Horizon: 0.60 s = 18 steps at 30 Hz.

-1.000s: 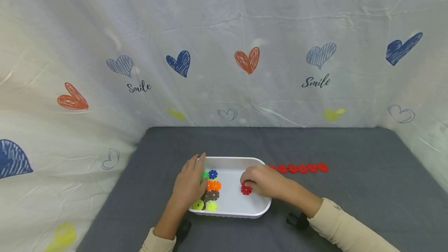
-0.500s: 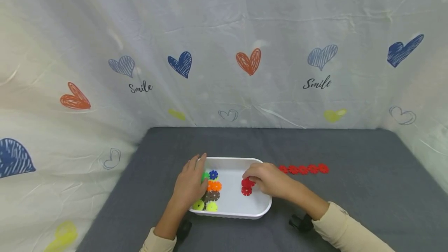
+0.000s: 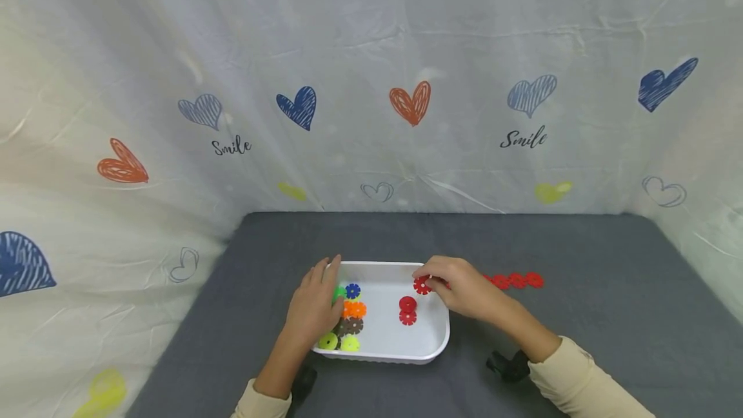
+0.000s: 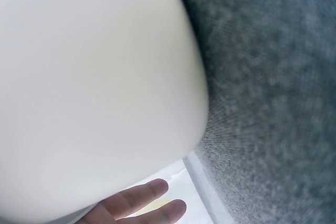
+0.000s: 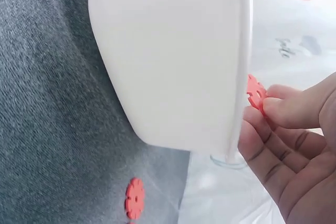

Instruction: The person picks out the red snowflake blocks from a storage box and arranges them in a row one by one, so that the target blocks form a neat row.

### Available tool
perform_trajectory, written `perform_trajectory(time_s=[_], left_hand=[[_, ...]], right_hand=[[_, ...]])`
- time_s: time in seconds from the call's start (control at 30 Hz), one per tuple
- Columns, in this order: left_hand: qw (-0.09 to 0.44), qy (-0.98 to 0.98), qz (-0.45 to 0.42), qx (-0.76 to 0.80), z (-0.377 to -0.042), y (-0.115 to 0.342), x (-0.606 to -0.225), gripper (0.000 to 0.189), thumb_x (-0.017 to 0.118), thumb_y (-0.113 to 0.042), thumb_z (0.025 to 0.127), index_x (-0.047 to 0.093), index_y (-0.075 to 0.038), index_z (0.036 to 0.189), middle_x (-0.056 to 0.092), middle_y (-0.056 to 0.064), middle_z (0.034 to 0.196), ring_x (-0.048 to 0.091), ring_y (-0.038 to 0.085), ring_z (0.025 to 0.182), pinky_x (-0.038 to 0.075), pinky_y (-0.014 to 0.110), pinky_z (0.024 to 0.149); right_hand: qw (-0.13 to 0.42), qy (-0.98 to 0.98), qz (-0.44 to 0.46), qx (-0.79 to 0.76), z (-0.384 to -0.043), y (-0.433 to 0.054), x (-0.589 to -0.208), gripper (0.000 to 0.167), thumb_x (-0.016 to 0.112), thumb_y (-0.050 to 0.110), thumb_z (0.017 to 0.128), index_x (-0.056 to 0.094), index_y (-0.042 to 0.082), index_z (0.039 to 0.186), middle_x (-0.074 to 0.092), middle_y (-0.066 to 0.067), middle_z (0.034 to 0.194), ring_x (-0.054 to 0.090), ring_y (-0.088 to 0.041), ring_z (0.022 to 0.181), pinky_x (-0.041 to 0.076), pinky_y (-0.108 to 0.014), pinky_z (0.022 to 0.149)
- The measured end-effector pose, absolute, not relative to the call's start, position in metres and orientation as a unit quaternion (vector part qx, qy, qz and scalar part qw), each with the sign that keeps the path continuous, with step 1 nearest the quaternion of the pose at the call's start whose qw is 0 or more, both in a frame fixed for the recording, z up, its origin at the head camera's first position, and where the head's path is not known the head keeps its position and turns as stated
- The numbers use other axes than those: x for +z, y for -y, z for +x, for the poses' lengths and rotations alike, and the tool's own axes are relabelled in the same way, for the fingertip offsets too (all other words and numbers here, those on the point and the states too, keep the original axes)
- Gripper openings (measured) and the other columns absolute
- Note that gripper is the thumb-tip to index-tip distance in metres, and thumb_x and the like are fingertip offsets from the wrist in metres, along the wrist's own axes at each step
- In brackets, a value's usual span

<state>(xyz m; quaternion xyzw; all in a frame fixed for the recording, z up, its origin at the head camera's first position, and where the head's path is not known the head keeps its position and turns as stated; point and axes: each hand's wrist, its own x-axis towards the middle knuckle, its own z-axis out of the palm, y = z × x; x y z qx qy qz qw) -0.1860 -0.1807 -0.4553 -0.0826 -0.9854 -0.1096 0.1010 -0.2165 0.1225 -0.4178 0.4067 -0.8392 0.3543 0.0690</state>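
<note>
A white tray (image 3: 383, 357) stands on the grey cloth. Along its left rim rests my left hand (image 3: 313, 308), fingers extended, thumb over the inner side; in the left wrist view two straight fingers (image 4: 165, 211) show past the tray wall. My right hand (image 3: 464, 286) is over the tray's far right corner and pinches a red notched disc (image 3: 422, 285) between thumb and fingertips, seen also at the rim as a red disc (image 5: 255, 94) in the right wrist view. Two more red discs (image 3: 408, 310) overlap on the tray floor, nearer the front.
At the tray's left end lie blue (image 3: 353, 291), orange (image 3: 355, 309), brown (image 3: 353, 326), yellow (image 3: 350, 342) and green discs, partly behind my left hand. A row of red discs (image 3: 516, 280) lies right of the tray, partly hidden by my right hand. A heart-print curtain (image 3: 348, 166) hangs behind.
My right hand has moved from the tray's right-middle toward its far right corner, carrying a red disc. The two overlapping red discs are now uncovered. My left hand has stayed put.
</note>
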Motion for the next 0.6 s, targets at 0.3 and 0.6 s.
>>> perform_trajectory(time_s=[0.3,0.6], left_hand=[[0.098,0.986,-0.080,-0.108,-0.187,0.181,-0.456,0.080,0.077,-0.020,0.087,0.037,-0.009,0.155,0.042,0.021,0.151,0.046,0.044,0.132,0.044,0.060,0.101],[0.090,0.987,-0.075,-0.112,-0.188,0.181,-0.456,0.080,0.077,-0.020,0.087,0.036,-0.009,0.155,0.041,0.021,0.152,0.044,0.045,0.134,0.043,0.061,0.102]], right_hand=[[0.068,0.847,0.352,0.393,-0.219,-0.135,-0.414,0.024,0.072,-0.007,0.086,0.074,0.007,0.106,0.070,0.001,0.098,0.063,-0.009,0.079,0.058,-0.026,0.071],[0.089,0.853,0.290,0.425,-0.219,-0.158,-0.417,0.025,0.069,-0.010,0.087,0.075,0.007,0.105,0.072,0.000,0.099,0.063,-0.008,0.075,0.057,-0.027,0.067]])
